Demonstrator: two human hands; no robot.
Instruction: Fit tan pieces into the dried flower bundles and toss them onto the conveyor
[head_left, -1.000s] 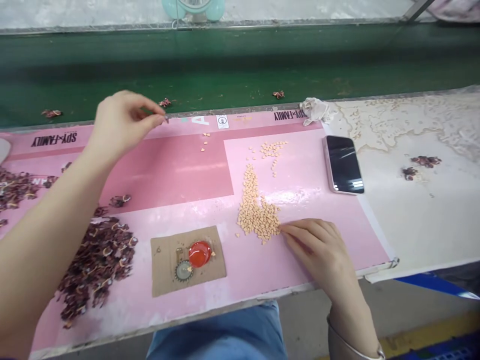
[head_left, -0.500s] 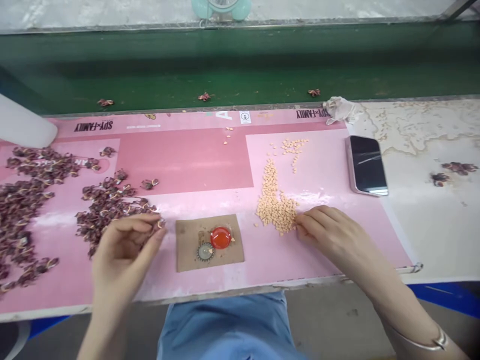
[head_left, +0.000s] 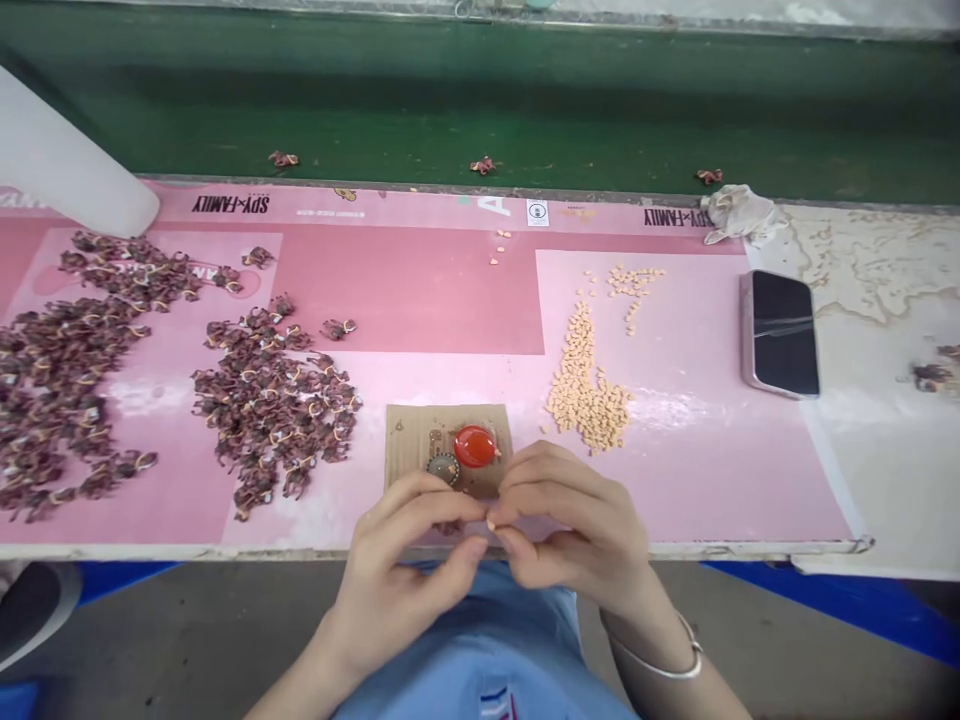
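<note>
My left hand and my right hand meet at the table's front edge, fingertips nearly touching. Left fingers pinch a small maroon spidery piece, mostly hidden behind them. Between my right thumb and forefinger is a tiny cream-coloured bead-like piece. Just beyond the hands lies a cardboard square bearing a red round dish and a bottle cap, partly covered by my left fingers. A pile of cream bead-like pieces is spread to the right. Maroon spidery pieces are heaped to the left.
A phone lies at the right, with crumpled white tissue behind it. A white cylindrical object leans in at the far left. Beyond the pink mat runs a green strip with a few maroon pieces on it.
My left hand has come right from the maroon heap with a piece in it. My right hand has left the cream pile and moved left to meet it. The view has shifted.
</note>
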